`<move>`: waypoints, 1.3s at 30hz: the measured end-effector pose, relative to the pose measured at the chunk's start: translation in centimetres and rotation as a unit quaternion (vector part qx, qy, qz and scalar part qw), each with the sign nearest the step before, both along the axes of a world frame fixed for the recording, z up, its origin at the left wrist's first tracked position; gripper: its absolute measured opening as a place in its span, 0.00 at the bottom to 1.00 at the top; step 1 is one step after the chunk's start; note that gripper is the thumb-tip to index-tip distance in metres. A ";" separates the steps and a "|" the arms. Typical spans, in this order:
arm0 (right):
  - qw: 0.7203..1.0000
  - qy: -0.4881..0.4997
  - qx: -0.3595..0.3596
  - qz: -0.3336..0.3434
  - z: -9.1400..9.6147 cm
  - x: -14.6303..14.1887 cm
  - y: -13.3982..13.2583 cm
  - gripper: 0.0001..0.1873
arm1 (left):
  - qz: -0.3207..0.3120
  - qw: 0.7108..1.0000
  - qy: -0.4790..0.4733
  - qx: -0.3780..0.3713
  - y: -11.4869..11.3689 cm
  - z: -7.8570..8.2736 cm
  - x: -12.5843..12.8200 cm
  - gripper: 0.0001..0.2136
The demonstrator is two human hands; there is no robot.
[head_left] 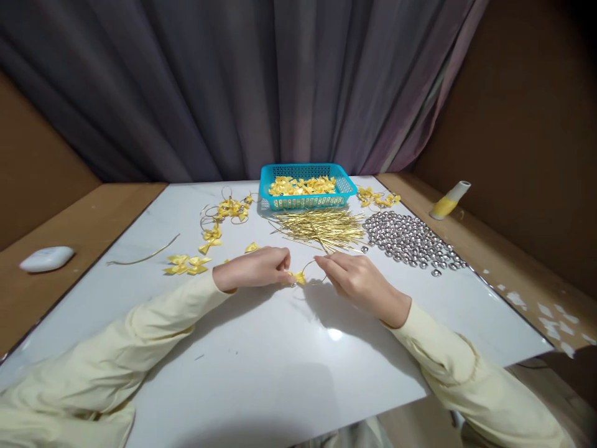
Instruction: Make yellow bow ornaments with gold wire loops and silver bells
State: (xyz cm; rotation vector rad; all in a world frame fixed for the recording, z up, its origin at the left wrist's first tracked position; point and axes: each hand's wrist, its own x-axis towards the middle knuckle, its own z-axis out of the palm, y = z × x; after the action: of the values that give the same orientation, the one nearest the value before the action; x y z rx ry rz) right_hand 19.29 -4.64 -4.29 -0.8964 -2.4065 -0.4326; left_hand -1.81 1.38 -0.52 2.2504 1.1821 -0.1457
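Our left hand pinches a small yellow satin bow. Our right hand grips its thin gold wire loop over the glossy white table.

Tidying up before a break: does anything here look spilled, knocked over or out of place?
The yellow-and-white bottle lies tipped over on the wooden table, right of the silver bells. White paper scraps litter the table's right edge. One gold wire lies apart, far left of the wire pile.

Yellow bows, turquoise basket
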 end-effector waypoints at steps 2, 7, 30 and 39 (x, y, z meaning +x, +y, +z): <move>1.000 0.008 -0.017 -0.005 0.0 0.0 0.0 0.14 | -0.009 1.000 -0.009 0.004 0.0 -0.5 0.2 0.11; 0.998 0.026 -0.056 -0.008 -0.1 0.2 0.0 0.12 | -0.025 0.999 -0.022 0.008 0.0 -0.7 0.4 0.11; 0.930 0.181 -0.310 0.075 1.2 -0.1 -0.2 0.13 | -0.138 0.962 -0.136 0.192 -3.4 0.9 1.3 0.11; 0.928 0.160 -0.337 0.023 1.2 -0.2 -0.3 0.13 | -0.141 0.960 -0.072 0.230 -4.1 0.7 1.3 0.10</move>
State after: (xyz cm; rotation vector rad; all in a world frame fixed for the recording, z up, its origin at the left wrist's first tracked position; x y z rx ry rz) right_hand 19.08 -4.91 -3.09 -1.0783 -2.2671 0.5645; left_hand -0.56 -2.70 0.14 2.7754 0.8760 0.2026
